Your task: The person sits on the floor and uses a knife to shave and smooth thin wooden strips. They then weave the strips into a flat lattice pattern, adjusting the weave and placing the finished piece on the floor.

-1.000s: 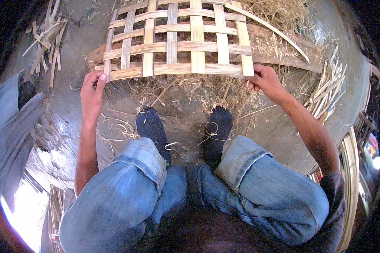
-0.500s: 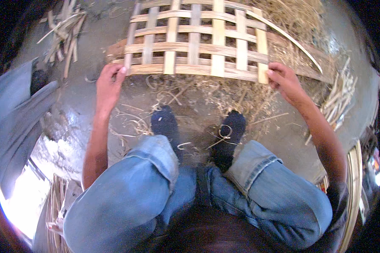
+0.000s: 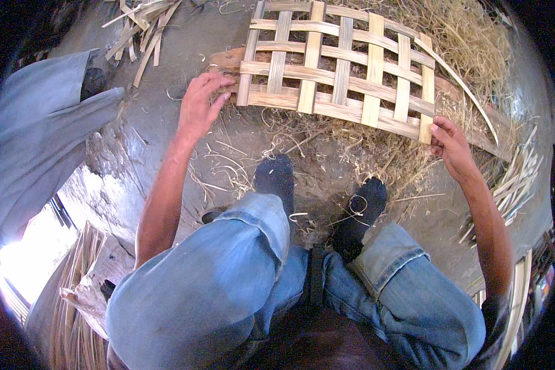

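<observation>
An open lattice of flat woven bamboo strips (image 3: 339, 74) lies ahead of my feet, its near edge slanting down to the right. My right hand (image 3: 453, 150) pinches the lattice's near right corner, thumb on the end of the last cross strip. Beside the left edge, my left hand (image 3: 202, 105) has its fingers stretched out and its thumb apart, with nothing held in it. Its fingertips reach close to the ends of the near strips; whether they touch is hard to tell. A loose thin strip (image 3: 462, 92) curves past the lattice's right side.
Under the lattice lies a brown wooden board (image 3: 228, 60). Fine shavings (image 3: 475, 49) heap up at the far right. Cut strips lie in a bundle (image 3: 512, 179) at right and a pile (image 3: 148, 31) at far left. Someone's grey-blue clothing (image 3: 55, 123) is at my left.
My left hand has let go of the lattice's left corner and its fingers have spread. The right hand keeps its corner. The whole view has shifted, with the lattice now farther right and more slanted.
</observation>
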`<control>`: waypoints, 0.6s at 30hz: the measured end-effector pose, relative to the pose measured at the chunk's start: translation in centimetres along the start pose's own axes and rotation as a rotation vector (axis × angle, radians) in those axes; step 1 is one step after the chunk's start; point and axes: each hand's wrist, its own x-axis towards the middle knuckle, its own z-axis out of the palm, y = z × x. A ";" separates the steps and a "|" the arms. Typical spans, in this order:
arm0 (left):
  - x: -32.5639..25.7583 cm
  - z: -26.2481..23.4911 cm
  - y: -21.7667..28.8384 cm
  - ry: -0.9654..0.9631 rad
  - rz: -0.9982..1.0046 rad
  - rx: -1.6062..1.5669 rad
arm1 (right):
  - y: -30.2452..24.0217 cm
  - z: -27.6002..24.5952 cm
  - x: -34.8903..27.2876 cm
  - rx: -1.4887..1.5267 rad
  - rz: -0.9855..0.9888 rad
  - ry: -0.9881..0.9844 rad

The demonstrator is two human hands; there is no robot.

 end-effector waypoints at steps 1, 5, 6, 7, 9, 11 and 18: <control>-0.3 0.0 0.1 -0.009 0.001 -0.001 | -0.3 0.2 -0.1 -0.006 0.003 0.015; -1.1 0.0 -0.5 -0.019 0.026 -0.011 | -1.3 0.4 -0.4 -0.032 0.019 0.041; -1.2 -0.2 -0.6 -0.033 0.021 -0.012 | -1.4 0.3 -0.3 -0.058 0.010 0.047; -1.2 -0.5 -0.7 -0.046 0.015 -0.012 | -1.5 0.2 -0.2 -0.083 0.000 0.052; -1.3 -0.7 -0.7 -0.059 0.007 -0.010 | -1.8 0.2 -0.2 -0.130 -0.016 0.048; -1.3 -0.7 -0.6 -0.059 0.000 -0.003 | -2.4 0.6 -0.2 -0.171 -0.031 0.031; 0.2 -0.5 1.4 0.012 -0.016 -0.038 | -2.9 0.9 0.0 -0.348 -0.097 0.105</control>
